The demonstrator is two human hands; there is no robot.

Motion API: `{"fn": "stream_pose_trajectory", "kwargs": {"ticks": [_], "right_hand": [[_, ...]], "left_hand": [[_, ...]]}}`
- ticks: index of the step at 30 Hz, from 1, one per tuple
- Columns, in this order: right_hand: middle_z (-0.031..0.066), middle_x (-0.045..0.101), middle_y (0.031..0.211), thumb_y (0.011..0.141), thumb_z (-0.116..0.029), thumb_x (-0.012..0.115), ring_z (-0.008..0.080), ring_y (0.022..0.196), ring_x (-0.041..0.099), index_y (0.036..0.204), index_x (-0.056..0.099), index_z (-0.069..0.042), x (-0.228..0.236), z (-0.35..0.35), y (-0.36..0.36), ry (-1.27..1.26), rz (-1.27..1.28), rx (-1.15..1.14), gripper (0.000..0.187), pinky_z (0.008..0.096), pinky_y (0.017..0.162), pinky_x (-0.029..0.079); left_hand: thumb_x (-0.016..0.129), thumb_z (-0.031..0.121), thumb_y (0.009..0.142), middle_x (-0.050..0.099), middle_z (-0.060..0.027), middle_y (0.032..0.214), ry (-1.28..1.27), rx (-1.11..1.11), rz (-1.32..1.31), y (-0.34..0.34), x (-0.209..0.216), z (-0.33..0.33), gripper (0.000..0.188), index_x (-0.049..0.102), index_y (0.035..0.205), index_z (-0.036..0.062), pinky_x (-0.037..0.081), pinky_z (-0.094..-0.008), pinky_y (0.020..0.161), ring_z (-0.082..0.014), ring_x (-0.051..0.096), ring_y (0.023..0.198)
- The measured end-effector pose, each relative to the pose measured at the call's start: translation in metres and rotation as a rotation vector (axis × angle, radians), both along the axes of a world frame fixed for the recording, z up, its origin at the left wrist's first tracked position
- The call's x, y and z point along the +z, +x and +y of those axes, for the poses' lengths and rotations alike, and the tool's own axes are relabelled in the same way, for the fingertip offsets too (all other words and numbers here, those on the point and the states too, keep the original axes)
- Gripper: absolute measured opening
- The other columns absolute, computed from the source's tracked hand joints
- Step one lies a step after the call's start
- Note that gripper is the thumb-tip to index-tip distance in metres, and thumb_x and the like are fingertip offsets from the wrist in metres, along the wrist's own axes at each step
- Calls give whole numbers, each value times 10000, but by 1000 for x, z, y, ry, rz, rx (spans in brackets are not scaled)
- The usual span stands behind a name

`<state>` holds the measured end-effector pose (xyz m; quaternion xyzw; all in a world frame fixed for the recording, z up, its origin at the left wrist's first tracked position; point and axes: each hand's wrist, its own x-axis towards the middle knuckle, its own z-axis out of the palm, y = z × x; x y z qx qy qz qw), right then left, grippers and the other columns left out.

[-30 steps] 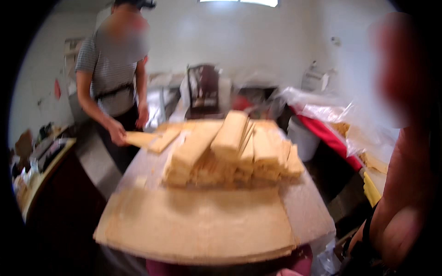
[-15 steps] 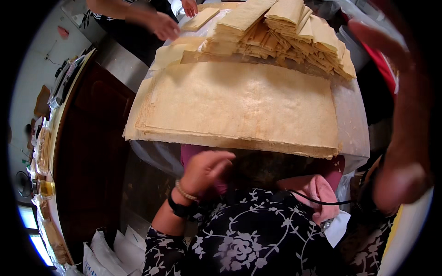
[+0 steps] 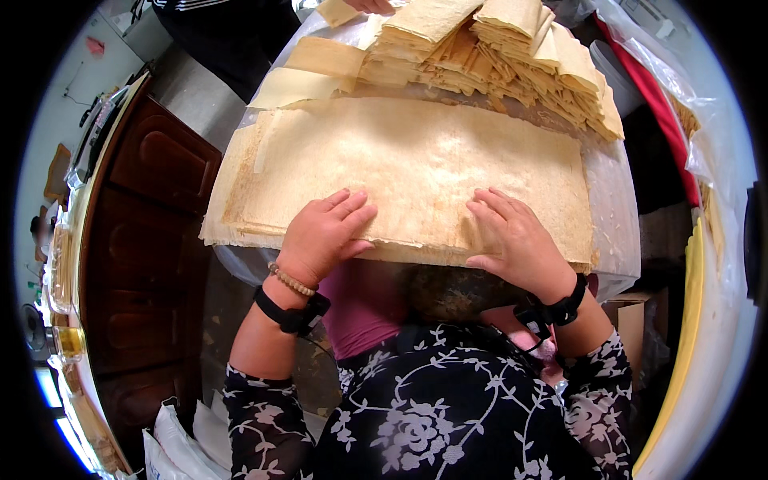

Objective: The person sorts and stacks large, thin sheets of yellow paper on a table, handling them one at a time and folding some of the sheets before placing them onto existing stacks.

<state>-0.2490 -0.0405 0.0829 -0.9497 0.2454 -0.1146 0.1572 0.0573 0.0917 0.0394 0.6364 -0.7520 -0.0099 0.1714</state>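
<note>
A wide stack of thin, tan, brittle-looking sheets lies across the table in front of me. My left hand rests on the left part of its near edge, fingers flat on the top sheet and thumb at the rim. Farther right, my right hand lies on the same edge, its fingers stretched out and its thumb low by the rim. Nothing is gripped in either hand. Behind the stack, a heap of folded tan sheets rises, and smaller pale sheets overlap at the far left.
A person's hand shows at the far edge, beside the heap. A dark wooden cabinet stands at the left, with white sacks below it. Clear plastic covers the table. A pink cloth lies by my lap.
My right hand has come down from the raised position at the right onto the stack. My left hand has moved up onto its near edge. The other person's arm has drawn back.
</note>
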Motion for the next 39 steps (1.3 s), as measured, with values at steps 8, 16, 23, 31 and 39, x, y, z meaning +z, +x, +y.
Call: {"fn": "stream_pose_trajectory", "kwargs": {"ticks": [8, 16, 23, 31, 39], "right_hand": [[139, 544, 1379, 722, -231, 814, 322, 1322, 489, 1314, 549, -73, -2, -6, 4, -84, 71, -16, 668, 421, 1086, 408], [136, 598, 1300, 740, -83, 679, 323, 1206, 583, 1269, 571, -59, 5, 1, 15, -173, 39, 60, 541, 396, 979, 498], [125, 698, 1080, 868, -98, 574, 302, 926, 685, 1197, 658, -105, -7, -14, 17, -286, -40, 10, 340, 396, 779, 550], [231, 674, 854, 871, -171, 678, 410, 826, 647, 1112, 700, -54, 37, -62, 37, -19, 174, 9, 269, 472, 755, 517], [268, 661, 876, 864, -211, 709, 434, 867, 638, 1121, 688, -6, 62, -71, 39, 19, 125, -20, 329, 469, 771, 511]], "left_hand": [[779, 173, 741, 673, -64, 1225, -80, -129, -69, 10, 8, -8, 441, 659, 1161, 117, 549, -383, 900, -296, 652, 1081], [695, 110, 814, 688, -71, 803, -134, -119, -98, 9, 30, -24, 134, 652, 940, 106, 548, -383, 679, -279, 672, 759], [671, 147, 872, 640, -98, 719, -92, -81, -142, 12, 55, -39, 69, 647, 918, 101, 506, -423, 631, -313, 636, 716], [659, 95, 823, 707, -83, 1069, -526, -93, -54, -41, 53, -1, 304, 684, 1125, 80, 545, -364, 839, -257, 675, 991], [774, 364, 772, 476, -126, 1473, -4, 2, -102, -55, -1, -26, 668, 568, 1351, 101, 400, -448, 1093, -309, 446, 1367]]}}
